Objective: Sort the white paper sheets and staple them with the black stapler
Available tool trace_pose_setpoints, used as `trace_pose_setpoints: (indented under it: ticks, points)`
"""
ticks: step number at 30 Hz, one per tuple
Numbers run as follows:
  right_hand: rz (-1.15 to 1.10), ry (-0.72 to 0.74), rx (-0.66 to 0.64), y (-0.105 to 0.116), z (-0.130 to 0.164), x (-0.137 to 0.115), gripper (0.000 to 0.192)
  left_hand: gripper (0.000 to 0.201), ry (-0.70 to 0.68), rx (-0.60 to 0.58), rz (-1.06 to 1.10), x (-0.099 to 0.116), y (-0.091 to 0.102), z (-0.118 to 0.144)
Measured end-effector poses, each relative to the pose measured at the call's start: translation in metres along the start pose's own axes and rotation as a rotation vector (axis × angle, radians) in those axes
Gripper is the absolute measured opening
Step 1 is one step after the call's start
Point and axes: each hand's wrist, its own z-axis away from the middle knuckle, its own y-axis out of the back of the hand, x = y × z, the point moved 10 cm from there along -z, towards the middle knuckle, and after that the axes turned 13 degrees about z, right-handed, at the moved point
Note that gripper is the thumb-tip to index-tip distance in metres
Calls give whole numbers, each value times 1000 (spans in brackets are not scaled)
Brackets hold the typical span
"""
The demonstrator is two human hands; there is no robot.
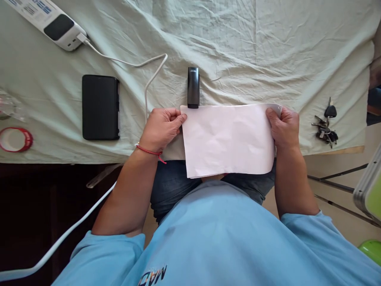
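Note:
Between my two hands stretches a stack of white paper (229, 139), several sheets thick at its lower edge and hanging partly over the table's front edge. My left hand (163, 127) pinches its upper left corner, thumb on top. At the upper right corner, my right hand (284, 125) grips the paper with the thumb on top and the other fingers behind; the corner curls up there. A black stapler (193, 87) lies on the cloth, its near end at the paper's top edge, close to my left hand. Whether paper sits within its jaws I cannot tell.
On the pale cloth (232, 47) lie a black phone-like device (100, 107), a roll of red tape (28, 139) and a bunch of keys (326, 127). A white power strip (56, 24) sends a white cable (127, 62) toward my left arm. Clear plastic (10, 105) lies far left.

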Motion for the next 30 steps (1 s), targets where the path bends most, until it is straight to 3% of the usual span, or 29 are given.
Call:
trace_pose_setpoints:
  ticks: [2, 5, 9, 12, 14, 21, 25, 30]
  points:
    - [47, 44, 3, 2, -3, -5, 70, 25, -60, 18, 31, 3, 2, -2]
    - [133, 108, 6, 3, -7, -11, 72, 37, -155, 48, 10, 7, 2, -4]
    - [206, 174, 10, 0, -12, -12, 70, 21, -251, 54, -92, 14, -2, -1]
    - [213, 189, 11, -1, -14, -9, 66, 52, -288, 80, -163, 20, 1, 1]
    - [208, 203, 12, -2, -14, -8, 67, 58, -270, 101, -199, 20, 3, 1]
    - [212, 227, 17, -4, -18, -3, 72, 16, -218, 185, -182, 12, 7, -6]
    - [220, 224, 31, -5, -20, 1, 73, 20, -244, 178, -205, 11, 5, -5]
    - [241, 224, 52, -5, -20, 6, 74, 23, -372, 147, -260, 20, 1, 5]
